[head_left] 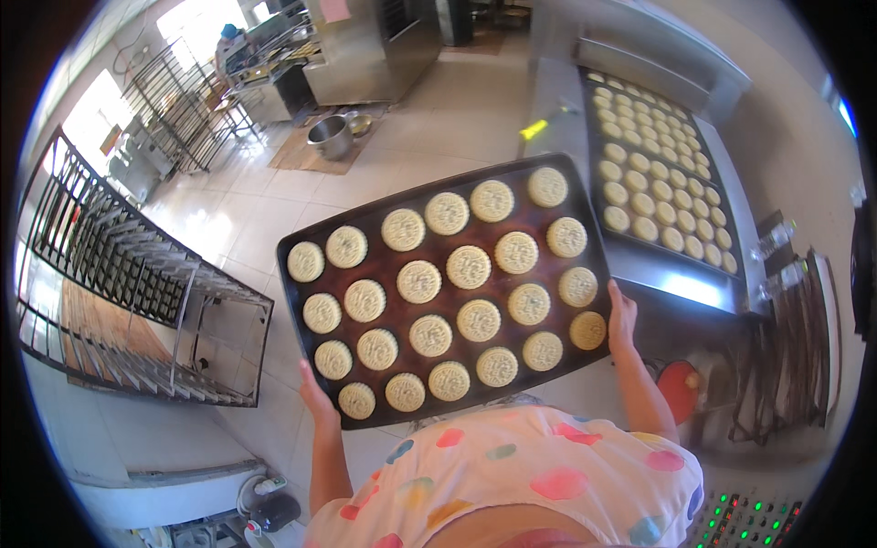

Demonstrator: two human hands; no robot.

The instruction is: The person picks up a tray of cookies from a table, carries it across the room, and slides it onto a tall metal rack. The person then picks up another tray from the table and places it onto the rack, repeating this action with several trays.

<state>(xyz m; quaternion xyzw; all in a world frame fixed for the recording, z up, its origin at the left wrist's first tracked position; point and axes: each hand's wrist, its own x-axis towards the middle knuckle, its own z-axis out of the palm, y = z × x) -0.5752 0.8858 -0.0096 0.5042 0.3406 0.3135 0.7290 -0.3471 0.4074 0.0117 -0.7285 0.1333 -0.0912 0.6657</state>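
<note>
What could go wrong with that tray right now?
If the left hand or right hand dips, the round cakes might slide across the black tray. Its far right corner looks close to the steel counter and could bump it.

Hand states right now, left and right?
Left hand: closed on the dark baking tray, at its left edge.
Right hand: closed on the same tray, at its right edge.

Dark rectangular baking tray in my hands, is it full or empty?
Full: pale round patterned pastries fill the tray in four rows.
</note>
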